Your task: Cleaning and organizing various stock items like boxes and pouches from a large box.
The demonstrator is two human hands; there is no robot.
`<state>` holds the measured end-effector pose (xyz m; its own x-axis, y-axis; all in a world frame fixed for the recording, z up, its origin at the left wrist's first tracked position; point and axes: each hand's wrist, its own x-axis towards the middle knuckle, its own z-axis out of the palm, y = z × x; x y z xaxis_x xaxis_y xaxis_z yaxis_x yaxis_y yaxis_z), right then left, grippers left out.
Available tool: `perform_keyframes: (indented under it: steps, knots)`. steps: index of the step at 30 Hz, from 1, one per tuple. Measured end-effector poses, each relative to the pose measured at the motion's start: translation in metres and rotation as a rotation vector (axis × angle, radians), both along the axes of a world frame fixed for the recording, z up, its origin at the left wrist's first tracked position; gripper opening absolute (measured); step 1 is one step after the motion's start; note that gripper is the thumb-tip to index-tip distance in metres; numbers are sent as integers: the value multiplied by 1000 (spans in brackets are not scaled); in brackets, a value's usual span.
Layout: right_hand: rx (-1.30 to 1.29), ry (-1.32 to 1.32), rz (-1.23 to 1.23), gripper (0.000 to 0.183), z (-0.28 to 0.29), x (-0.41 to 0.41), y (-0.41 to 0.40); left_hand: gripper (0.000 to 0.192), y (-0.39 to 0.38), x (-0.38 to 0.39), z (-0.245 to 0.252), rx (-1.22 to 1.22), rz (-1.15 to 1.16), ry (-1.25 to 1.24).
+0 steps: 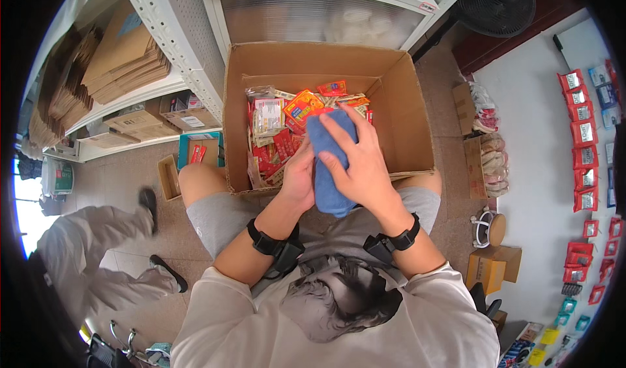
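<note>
A folded blue cloth point(330, 172) is held upright between my two hands, above the near edge of a large open cardboard box point(401, 118). My left hand point(299, 174) grips the cloth's left side, its fingers partly hidden behind it. Across the cloth's front and right side lies my right hand point(359, 160), fingers spread over the fabric. Beneath and beyond the hands, the box holds many small red, orange and white printed packets point(303, 108), some in clear plastic. The box stands between my knees.
Flattened cardboard point(127, 59) is stacked on a white shelf at the left. On the floor there are a teal box point(183, 148) and a small cardboard tray point(168, 178). Another person's legs point(107, 250) are at the lower left. A black fan point(496, 6) stands at the upper right.
</note>
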<state>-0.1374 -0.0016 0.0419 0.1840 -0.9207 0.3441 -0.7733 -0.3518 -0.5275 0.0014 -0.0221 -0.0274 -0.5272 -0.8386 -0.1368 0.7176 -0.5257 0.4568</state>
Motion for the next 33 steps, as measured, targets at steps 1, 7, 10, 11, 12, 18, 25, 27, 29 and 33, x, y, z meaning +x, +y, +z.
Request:
perform_keyframes:
  steps: [1,7,10,11,12,18,25,27,29,33]
  knots:
    - [5,1,2,62,-2,2,-3,53,0,1,5,-31,72,-58]
    - [40,-26,-20,71,-4,21,-9,55,-5,8,0,11,18,118]
    - [24,-59,5,75,-10,17,-17,55,-11,7,3,-19,48,87]
    - [25,-60,2,75,-13,17,-18,55,-14,6,4,-77,86,37]
    - [74,-93,-28,74,-16,17,-20,55,-16,7,5,-80,83,36]
    - [310,-81,-73,70,-19,25,1,54,-31,11,10,-92,218,-8]
    - [104,13,-154,68,10,14,-14,52,-28,11,16,-1,158,-79]
    - [164,147,-190,67,18,14,-23,51,-25,9,7,-17,136,-48]
    - [153,180,-186,66,18,17,-25,52,-23,7,-2,-113,123,-50]
    - [227,287,-98,65,14,29,-16,60,-34,11,-12,-79,88,66]
